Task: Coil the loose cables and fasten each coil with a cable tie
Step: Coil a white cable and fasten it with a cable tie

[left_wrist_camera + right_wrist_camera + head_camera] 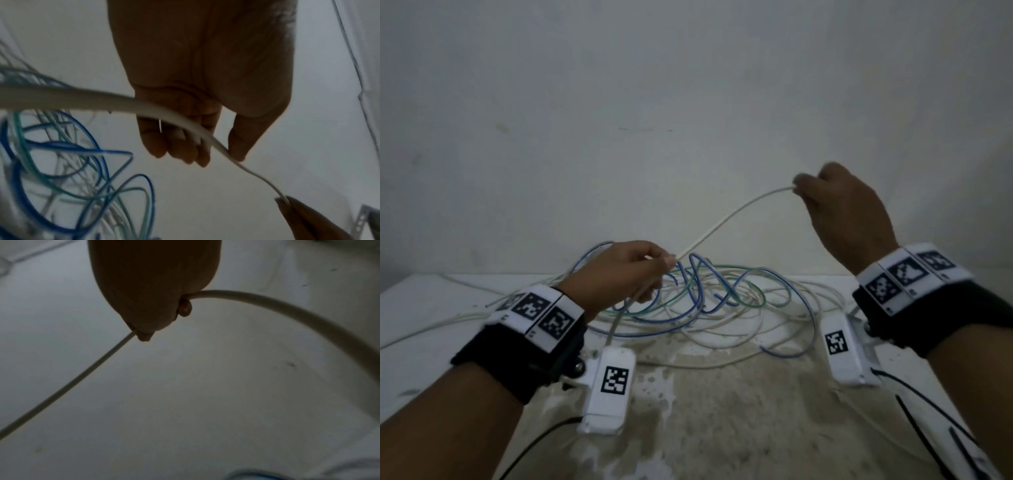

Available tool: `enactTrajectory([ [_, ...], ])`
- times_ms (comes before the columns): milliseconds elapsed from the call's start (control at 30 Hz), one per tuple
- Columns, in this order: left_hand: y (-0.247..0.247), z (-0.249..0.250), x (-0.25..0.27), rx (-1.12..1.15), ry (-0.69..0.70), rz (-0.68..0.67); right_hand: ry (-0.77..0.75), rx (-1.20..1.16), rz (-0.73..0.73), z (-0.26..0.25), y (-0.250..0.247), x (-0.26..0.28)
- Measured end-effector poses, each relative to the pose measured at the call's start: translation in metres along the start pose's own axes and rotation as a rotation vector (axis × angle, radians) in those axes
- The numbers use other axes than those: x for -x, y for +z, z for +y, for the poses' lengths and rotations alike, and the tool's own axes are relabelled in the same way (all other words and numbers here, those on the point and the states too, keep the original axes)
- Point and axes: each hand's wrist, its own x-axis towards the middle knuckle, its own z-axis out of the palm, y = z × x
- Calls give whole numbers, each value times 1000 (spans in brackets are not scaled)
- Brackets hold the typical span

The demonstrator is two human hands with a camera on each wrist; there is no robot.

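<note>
A white cable (726, 219) stretches in the air between my two hands. My left hand (626, 270) holds it low over the pile, the cable (185, 125) running across the curled fingers to the thumb. My right hand (835, 202) is raised higher at the right and pinches the cable (267, 300) in a closed fist (152, 305). Below lies a loose tangle of blue, green and white cables (705, 301) on the table (722, 411). Black cable ties (928, 431) lie at the front right.
A pale wall (688, 102) rises right behind the table. The tabletop is white with a stained, worn patch in the middle. White cable strands (431, 329) trail off to the left edge. Black wires run from my wrist cameras near the front.
</note>
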Motion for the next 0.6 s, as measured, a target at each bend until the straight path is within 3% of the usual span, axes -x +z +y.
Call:
enactTrajectory([
  [167,12,33,14,433,16,-145,-221,-14,79,-57,-24,-39],
  [267,11,49,21,636,29,-87,-259,-109,66,-78,-29,-45],
  [400,-14,56,24,758,90,150,-80,-361,-38,-84,-19,-29],
  [500,-38,56,29,877,96,274,129,-575,-211,-83,-10,-3],
  [600,-62,51,34,950,86,389,240,-708,-389,-82,-6,23],
])
